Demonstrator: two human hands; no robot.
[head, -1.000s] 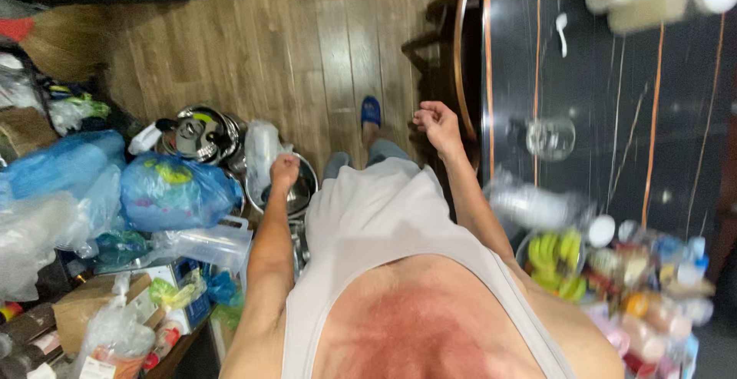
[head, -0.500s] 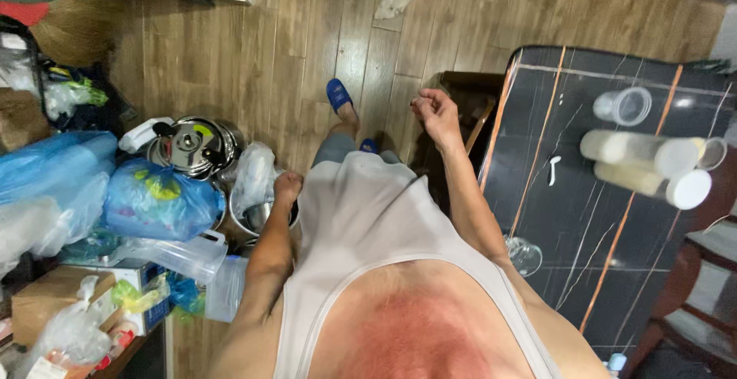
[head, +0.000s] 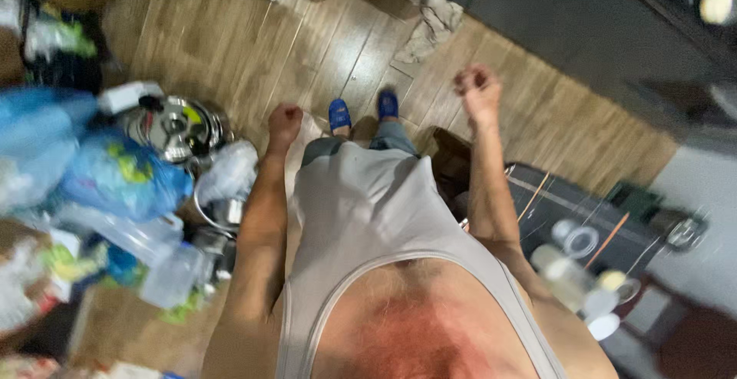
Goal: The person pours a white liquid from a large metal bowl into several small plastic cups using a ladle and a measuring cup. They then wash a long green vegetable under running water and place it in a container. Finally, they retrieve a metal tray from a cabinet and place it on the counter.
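1. Both the left hand (head: 284, 124) and the right hand (head: 477, 89) are curled into empty fists.
2. The steel pot (head: 175, 126) is found on the floor just left of the left hand, which is nearer; the right hand is held well apart.

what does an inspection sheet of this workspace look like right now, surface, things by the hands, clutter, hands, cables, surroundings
surface: wooden plank floor, with a dark tiled table at the right.
things by the hands: nothing held; steel pot lid lies nearest the left hand.
clutter: blue plastic bags, clear plastic containers, crumpled rag on the floor, pale cups on the table.
hands: left hand and right hand both closed in fists, apart, raised in front of the body, gripping nothing visible.
cables: nothing seen.
surroundings: blue slippers on the feet, dark mat at upper right; image blurred.
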